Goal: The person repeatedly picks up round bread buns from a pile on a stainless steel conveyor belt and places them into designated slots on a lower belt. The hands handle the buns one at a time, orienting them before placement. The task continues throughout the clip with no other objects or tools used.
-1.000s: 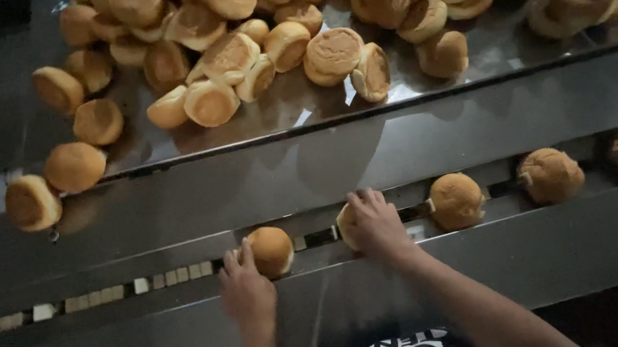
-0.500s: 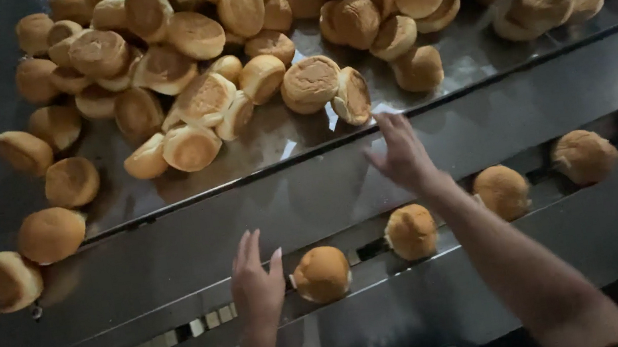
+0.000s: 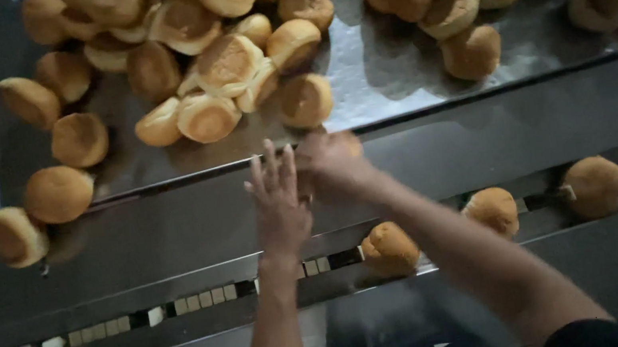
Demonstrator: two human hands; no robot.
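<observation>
Reaching over the tray's front edge (image 3: 476,98), the right hand (image 3: 332,164) closes around a bun (image 3: 350,142); the left hand (image 3: 279,198) hovers beside it, fingers spread, empty. Next likely calls for lowering it onto the conveyor slot (image 3: 206,298).

Both hands (image 3: 307,186) now up at tray edge (image 3: 476,98)
</observation>
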